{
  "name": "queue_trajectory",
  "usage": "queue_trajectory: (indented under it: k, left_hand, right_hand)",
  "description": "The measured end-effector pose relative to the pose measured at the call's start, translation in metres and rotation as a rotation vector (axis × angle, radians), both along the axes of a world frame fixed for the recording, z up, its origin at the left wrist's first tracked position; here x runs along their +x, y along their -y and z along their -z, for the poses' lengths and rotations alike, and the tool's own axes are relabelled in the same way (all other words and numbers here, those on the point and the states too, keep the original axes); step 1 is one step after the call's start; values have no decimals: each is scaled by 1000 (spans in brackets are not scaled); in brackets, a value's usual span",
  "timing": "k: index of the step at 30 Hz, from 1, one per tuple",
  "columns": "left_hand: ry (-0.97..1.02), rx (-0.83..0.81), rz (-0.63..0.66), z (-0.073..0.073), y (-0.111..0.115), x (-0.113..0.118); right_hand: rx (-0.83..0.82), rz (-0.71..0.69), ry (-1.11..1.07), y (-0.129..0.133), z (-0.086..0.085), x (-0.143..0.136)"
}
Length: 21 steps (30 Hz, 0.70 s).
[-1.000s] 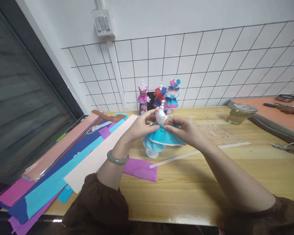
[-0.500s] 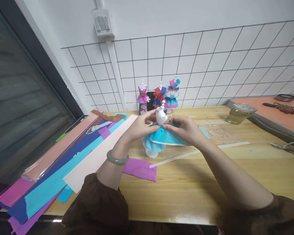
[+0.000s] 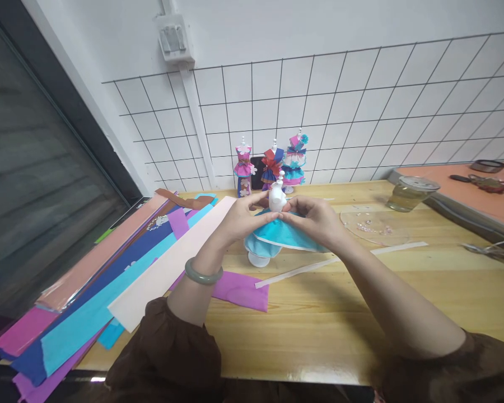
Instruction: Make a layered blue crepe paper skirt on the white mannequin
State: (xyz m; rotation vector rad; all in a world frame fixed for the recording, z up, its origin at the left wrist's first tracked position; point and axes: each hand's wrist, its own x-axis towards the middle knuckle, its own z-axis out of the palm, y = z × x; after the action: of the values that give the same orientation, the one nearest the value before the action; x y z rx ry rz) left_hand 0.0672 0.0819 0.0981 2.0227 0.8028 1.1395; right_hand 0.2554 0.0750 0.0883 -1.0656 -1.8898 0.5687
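Observation:
A small white mannequin (image 3: 277,198) on a round white base (image 3: 258,259) stands on the table, tilted a little. A blue skirt (image 3: 292,232) with a pale edge hangs from its waist over a lighter blue layer (image 3: 260,246). My left hand (image 3: 250,215), with a green bangle on the wrist, pinches the skirt's waist from the left. From the right, my right hand (image 3: 313,218) pinches the same waist, its thumb close to the left thumb. The fingers behind the mannequin are partly hidden.
Three dressed mannequins (image 3: 273,168) stand by the tiled wall. Coloured paper strips (image 3: 151,268) cover the left side. A purple sheet (image 3: 243,291) and thin pale strip (image 3: 294,272) lie in front. At the right are a clear dish (image 3: 373,226) and cup (image 3: 411,194).
The mannequin has turned slightly, so the red mark on its chest no longer shows. Both hands stay at the waist. The view has shifted slightly.

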Motion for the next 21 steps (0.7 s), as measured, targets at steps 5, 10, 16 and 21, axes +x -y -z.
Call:
queue_trajectory:
  k: [5,10,16,21]
  left_hand:
    - [35,-44,27,3,-5,-5]
    - [30,-21,-4,2,-4,-7]
    - [-9,-8,-16,0,-2,-6]
    - [4,-33,-1,-1,-2,-6]
  right_hand:
    - [7,1,1,-4,3,2]
    - [-41,-8,88,-1,-3,5]
    - [-27,-27,84,1,-4,5]
    - [26,-93,83,4,-6,3]
